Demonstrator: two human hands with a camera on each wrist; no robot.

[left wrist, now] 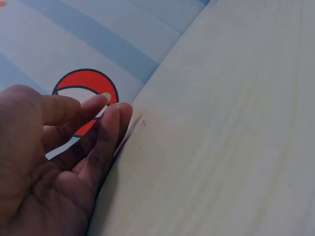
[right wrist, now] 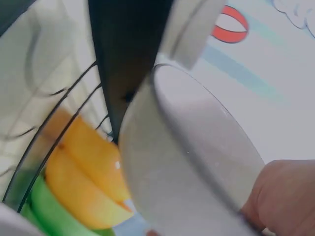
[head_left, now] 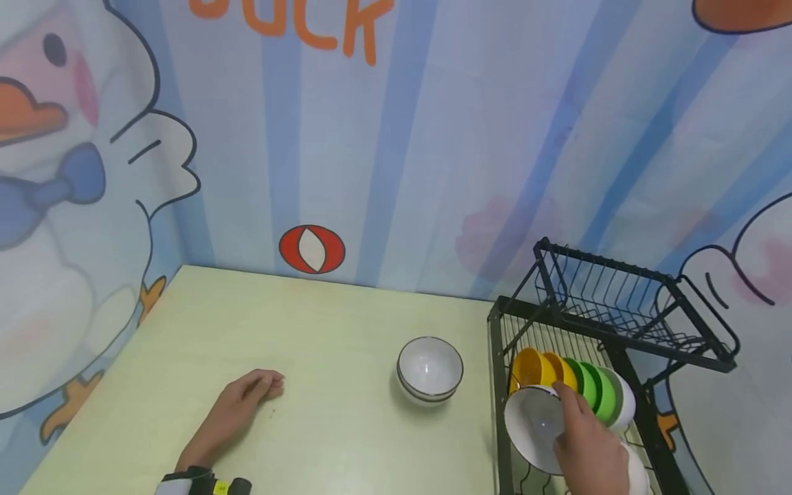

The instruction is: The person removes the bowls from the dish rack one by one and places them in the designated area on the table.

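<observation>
Before striped backdrop (head_left: pixel 427 172), gripped white bowl (head_left: pixel 533 427) by rim with right hand (head_left: pixel 590 447), presumably for clearance beside racked bowls (head_left: pixel 588 383); rested left hand (head_left: pixel 240 404), relaxed, on counter (head_left: pixel 334 344).

Booth-like corner with cartoon backdrop and kitchen ware; wider premises cannot be told.
Black wire dish rack (head_left: pixel 497 399), two-tiered, holding yellow bowls (head_left: pixel 531 368) and green bowls (head_left: pixel 605 395): kitchen type. Left of rack: pale tabletop (head_left: pixel 346 426) with stacked white bowls (head_left: pixel 430 371). Behind rack: blue-striped printed backdrop (head_left: pixel 433 137), faintly creased like hung sheeting, orange lettering (head_left: pixel 368 34). Far left of rack: large printed duck (head_left: pixel 37 295), blue bow tie (head_left: pixel 85 173).
</observation>
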